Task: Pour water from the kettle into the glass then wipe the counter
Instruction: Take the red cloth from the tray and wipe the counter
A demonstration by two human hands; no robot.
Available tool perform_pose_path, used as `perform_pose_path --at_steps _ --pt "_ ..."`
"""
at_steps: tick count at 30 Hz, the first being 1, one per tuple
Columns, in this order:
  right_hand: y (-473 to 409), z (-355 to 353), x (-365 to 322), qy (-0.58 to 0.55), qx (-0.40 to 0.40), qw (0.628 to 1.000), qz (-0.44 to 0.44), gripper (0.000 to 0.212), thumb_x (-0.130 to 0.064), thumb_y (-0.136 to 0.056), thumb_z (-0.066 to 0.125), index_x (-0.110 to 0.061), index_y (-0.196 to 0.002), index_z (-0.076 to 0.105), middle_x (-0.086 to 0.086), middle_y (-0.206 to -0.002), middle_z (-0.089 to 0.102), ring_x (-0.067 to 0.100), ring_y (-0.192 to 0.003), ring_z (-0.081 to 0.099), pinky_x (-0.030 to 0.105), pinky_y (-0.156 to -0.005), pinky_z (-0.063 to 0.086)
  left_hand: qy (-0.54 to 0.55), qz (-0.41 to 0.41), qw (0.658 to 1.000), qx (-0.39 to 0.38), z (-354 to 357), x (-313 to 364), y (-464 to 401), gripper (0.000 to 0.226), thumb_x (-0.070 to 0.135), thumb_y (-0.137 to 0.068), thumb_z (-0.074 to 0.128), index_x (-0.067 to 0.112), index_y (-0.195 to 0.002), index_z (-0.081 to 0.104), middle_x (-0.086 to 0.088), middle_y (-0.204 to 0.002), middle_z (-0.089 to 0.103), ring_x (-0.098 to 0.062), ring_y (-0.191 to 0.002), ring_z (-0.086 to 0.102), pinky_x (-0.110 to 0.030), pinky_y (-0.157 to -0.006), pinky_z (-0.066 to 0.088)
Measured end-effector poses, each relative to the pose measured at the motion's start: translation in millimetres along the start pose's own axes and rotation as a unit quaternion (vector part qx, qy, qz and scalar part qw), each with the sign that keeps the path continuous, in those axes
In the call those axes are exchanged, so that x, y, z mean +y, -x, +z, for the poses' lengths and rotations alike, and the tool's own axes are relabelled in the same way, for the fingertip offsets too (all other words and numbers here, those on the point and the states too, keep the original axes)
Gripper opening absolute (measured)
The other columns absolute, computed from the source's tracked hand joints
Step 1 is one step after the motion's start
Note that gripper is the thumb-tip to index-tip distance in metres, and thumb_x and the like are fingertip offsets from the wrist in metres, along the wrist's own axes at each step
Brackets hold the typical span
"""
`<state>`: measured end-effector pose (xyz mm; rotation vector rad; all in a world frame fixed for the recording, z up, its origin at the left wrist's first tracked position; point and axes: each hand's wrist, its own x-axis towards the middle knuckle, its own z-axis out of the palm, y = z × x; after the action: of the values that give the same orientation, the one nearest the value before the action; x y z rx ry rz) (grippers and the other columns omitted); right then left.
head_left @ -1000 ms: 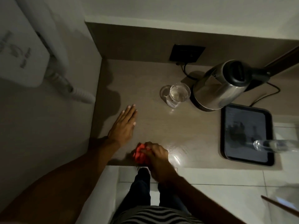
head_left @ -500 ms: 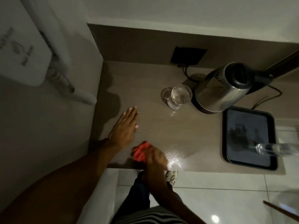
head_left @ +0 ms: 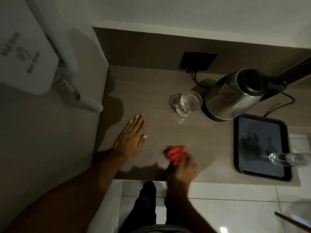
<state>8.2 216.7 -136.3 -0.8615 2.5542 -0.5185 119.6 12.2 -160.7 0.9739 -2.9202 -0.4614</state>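
Head view, from the left: a white wall unit (head_left: 25,52) with a coiled cord (head_left: 79,98) hangs beside the surface (head_left: 151,84). The left hand (head_left: 130,140) lies flat and open on the surface near its left edge, fingers together, holding nothing; it looks like a brace. Just right of it, near the front edge, the right hand (head_left: 182,169) is closed over a bunched red cloth (head_left: 176,153), which pokes out ahead of the fingers; the hand is blurred, so the grip itself is hard to read. The cloth looks soft and light, likely to bunch and slide easily, best pressed under a flat palm than pinched. Further back sits the glass (head_left: 189,104), with water in it, so the pour seems done and wiping is the step in hand. The glass stands just beside the kettle (head_left: 234,95), whether touching I cannot tell. It is fragile and easy to knock, so strokes near it call for care. The kettle's steel body looks heavy and slick; its black handle is the place to hold. A cable (head_left: 198,79) runs to the socket (head_left: 197,61). At the right, a black tray (head_left: 262,175) lies by the front edge, and a clear bottle (head_left: 286,159) lies over its near right corner.
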Motion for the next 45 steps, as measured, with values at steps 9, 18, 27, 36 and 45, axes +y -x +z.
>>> perform_pose_path --at_steps 9,18,27,36,45 --pt "-54 -23 -6 -0.053 0.082 0.982 -0.164 0.025 -0.009 -0.092 0.047 0.001 -0.101 0.069 0.016 -0.109 0.068 0.037 -0.097 0.067 0.048 -0.090 0.052 0.023 0.012 1.000 0.014 -2 -7 0 0.060 0.039 -0.105 0.021 -0.002 -0.143 0.042 -0.014 -0.155 0.035 -0.026 -0.144 0.031 -0.036 -0.116 0.021" --pt "-68 1 -31 0.013 -0.013 0.993 -0.117 0.055 -0.030 -0.071 0.053 -0.006 -0.119 0.063 0.021 -0.115 0.062 0.042 -0.094 0.066 0.045 -0.089 0.047 0.028 0.005 0.999 0.021 -6 -6 -11 0.057 0.037 -0.105 0.019 0.001 -0.145 0.039 -0.013 -0.156 0.034 -0.026 -0.144 0.032 -0.041 -0.112 0.028" --pt "-115 -19 -71 0.037 -0.039 0.979 -0.196 0.072 -0.026 -0.082 0.066 -0.009 -0.150 0.046 0.016 -0.153 0.047 0.037 -0.134 0.044 0.047 -0.109 0.038 0.040 -0.006 0.999 0.023 -2 -5 -2 0.054 0.034 -0.104 0.021 0.004 -0.146 0.039 -0.010 -0.156 0.035 -0.024 -0.144 0.032 -0.040 -0.113 0.028" --pt "-27 -48 -3 0.004 -0.220 0.924 -0.312 0.053 -0.035 -0.092 0.052 -0.018 -0.142 0.057 -0.003 -0.129 0.062 0.013 -0.122 0.056 0.032 -0.109 0.042 0.061 -0.009 0.998 0.007 -1 -6 -1 0.056 0.036 -0.105 0.019 0.002 -0.146 0.037 -0.010 -0.157 0.032 -0.024 -0.146 0.028 -0.041 -0.115 0.028" --pt "-105 -88 67 -0.009 0.095 0.995 -0.028 0.053 -0.009 -0.079 0.058 -0.005 -0.131 0.063 0.020 -0.133 0.066 0.045 -0.120 0.056 0.057 -0.105 0.044 -0.005 -0.023 0.999 -0.025 -1 -3 -1 0.068 0.054 -0.103 0.019 0.006 -0.148 0.032 -0.012 -0.158 0.030 -0.025 -0.146 0.027 -0.043 -0.115 0.029"
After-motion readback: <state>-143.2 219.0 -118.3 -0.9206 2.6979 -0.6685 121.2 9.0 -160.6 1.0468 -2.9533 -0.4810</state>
